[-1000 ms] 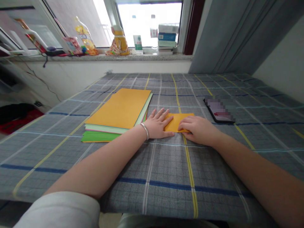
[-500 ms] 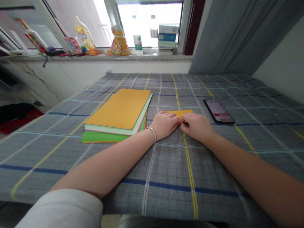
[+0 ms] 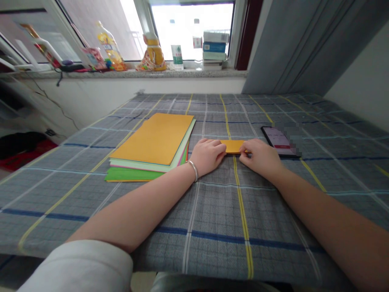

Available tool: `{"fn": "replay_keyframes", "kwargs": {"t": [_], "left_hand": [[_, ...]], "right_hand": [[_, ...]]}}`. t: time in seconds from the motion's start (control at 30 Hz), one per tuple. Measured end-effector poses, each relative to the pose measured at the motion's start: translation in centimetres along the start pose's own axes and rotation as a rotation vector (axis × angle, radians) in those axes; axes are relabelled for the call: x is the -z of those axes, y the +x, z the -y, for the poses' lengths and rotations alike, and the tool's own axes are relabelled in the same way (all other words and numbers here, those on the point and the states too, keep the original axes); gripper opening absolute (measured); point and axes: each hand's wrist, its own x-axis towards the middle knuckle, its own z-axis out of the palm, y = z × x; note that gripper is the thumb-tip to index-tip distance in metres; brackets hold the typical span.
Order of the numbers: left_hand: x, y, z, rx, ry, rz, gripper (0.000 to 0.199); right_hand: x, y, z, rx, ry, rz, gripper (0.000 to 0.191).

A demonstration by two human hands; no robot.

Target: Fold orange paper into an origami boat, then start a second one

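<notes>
A small strip of folded orange paper (image 3: 233, 146) lies on the plaid cloth between my hands. My left hand (image 3: 208, 154), with a silver bangle at the wrist, grips the paper's left end, its fingers bent over the top. At the right end, my right hand (image 3: 259, 157) pinches the paper between thumb and fingers. Both ends of the strip are hidden under my fingers. To the left of my left hand sits a stack of coloured paper (image 3: 154, 140), orange on top with pale green, pink and bright green sheets below.
A phone (image 3: 279, 142) lies beyond my right hand on the plaid cloth (image 3: 212, 215). Along the windowsill (image 3: 188, 74) at the back stand a bottle (image 3: 111, 48), a yellow jug-like container (image 3: 154, 52) and stacked boxes (image 3: 215, 46). A grey curtain (image 3: 291, 44) hangs at the right.
My hands have moved apart from near the paper's middle toward its two ends, the right one going right and the left one slightly left. More of the orange paper shows between them.
</notes>
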Motion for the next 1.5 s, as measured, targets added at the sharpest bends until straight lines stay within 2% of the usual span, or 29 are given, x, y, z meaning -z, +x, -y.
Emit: {"fn": "replay_keyframes", "kwargs": {"t": [0.3, 0.4, 0.47, 0.53, 0.6, 0.67, 0.8, 0.93, 1.03, 1.3, 1.5], "left_hand": [[0.0, 0.0, 0.5, 0.122, -0.147, 0.029, 0.016], [-0.3, -0.1, 0.9, 0.179, -0.219, 0.03, 0.014], [-0.5, -0.1, 1.2, 0.217, -0.261, 0.027, 0.011], [-0.7, -0.1, 1.4, 0.245, -0.29, 0.018, 0.009], [-0.9, 0.0, 1.5, 0.251, -0.296, 0.004, 0.007], [-0.8, 0.0, 1.5, 0.229, -0.284, -0.01, 0.005], [-0.2, 0.0, 1.1, 0.154, -0.207, -0.066, 0.004], [0.6, -0.2, 0.6, 0.118, -0.054, -0.166, 0.008], [0.7, -0.3, 0.3, 0.047, -0.024, -0.148, 0.011], [0.6, -0.1, 0.2, -0.095, 0.016, -0.103, 0.013], [0.5, -0.1, 0.3, -0.053, -0.004, -0.068, 0.013]], "right_hand": [[0.1, 0.0, -2.7, -0.095, 0.133, -0.055, 0.007], [0.2, 0.1, -3.4, -0.185, 0.208, -0.036, 0.007], [0.4, 0.1, -3.8, -0.263, 0.242, -0.052, 0.006], [0.4, 0.2, -4.0, -0.283, 0.282, -0.085, 0.008], [0.4, 0.2, -4.0, -0.21, 0.354, -0.101, 0.012], [0.1, 0.1, -3.6, -0.078, 0.407, -0.092, 0.016], [-0.2, 0.0, -2.8, 0.105, 0.306, -0.095, 0.012], [0.3, -0.2, -2.1, 0.151, 0.09, -0.122, 0.016], [0.8, -0.3, -1.3, 0.198, -0.012, -0.126, 0.019], [0.7, -0.5, 1.0, 0.348, -0.034, -0.043, 0.026], [0.5, -0.5, 0.5, 0.287, -0.001, -0.021, 0.024]]}}
